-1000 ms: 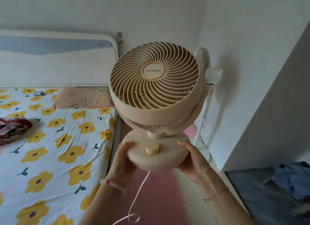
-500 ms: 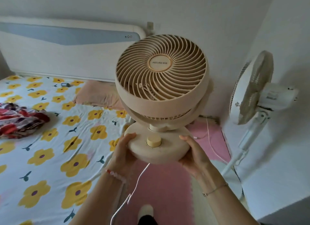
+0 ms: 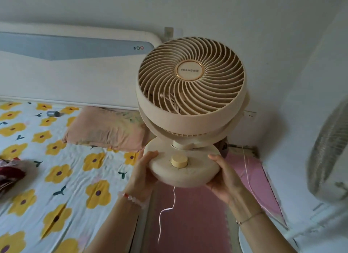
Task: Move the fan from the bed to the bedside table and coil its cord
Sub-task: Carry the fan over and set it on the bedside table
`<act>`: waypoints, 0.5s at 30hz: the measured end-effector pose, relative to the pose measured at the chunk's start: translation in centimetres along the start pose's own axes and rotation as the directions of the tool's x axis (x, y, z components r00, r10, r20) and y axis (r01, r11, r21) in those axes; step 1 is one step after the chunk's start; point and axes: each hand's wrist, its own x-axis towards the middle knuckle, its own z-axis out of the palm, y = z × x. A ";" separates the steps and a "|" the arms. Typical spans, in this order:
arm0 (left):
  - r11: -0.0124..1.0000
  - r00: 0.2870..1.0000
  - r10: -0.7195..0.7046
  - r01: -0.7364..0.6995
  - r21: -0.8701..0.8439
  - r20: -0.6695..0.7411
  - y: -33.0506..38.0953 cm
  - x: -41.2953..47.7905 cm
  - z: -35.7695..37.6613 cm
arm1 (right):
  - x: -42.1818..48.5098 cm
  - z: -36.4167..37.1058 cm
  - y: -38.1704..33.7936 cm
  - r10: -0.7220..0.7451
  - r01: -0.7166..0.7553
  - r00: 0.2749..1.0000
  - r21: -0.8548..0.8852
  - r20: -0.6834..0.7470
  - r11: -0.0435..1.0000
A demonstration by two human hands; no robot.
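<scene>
A cream desk fan (image 3: 190, 77) with a spiral grille and a round base is held upright in the air, past the bed's right edge. My left hand (image 3: 143, 175) grips the base's left side and my right hand (image 3: 224, 179) grips its right side. A yellow knob (image 3: 179, 161) sits on top of the base. The thin white cord (image 3: 167, 209) hangs from under the base toward the floor. The bed (image 3: 56, 177) with a yellow-flower sheet lies to the left. No bedside table is in view.
A pink pillow (image 3: 107, 129) lies at the head of the bed below the headboard (image 3: 66, 79). A white standing fan (image 3: 331, 154) is close on the right by the wall. Pink floor mats (image 3: 192, 220) cover the gap beside the bed. A red cloth (image 3: 9, 171) lies at the left edge.
The view has swung left and closer to the corner, so the standing fan is now at the right edge. Both hands keep the same grip on the fan's base.
</scene>
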 end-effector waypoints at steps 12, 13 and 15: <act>0.999 0.999 0.050 -0.050 0.005 0.022 6.2 20.2 2.8 | 19.5 2.9 -11.0 0.016 -0.007 0.994 -0.074 0.112 0.997; 0.999 0.998 0.053 -0.053 0.002 0.019 6.6 22.3 3.1 | 21.6 3.0 -12.1 0.017 -0.006 0.993 -0.090 0.121 0.996; 0.999 0.999 0.040 -0.040 -0.003 0.031 7.5 26.6 3.7 | 25.8 3.1 -14.2 0.029 -0.015 0.991 -0.103 0.132 0.995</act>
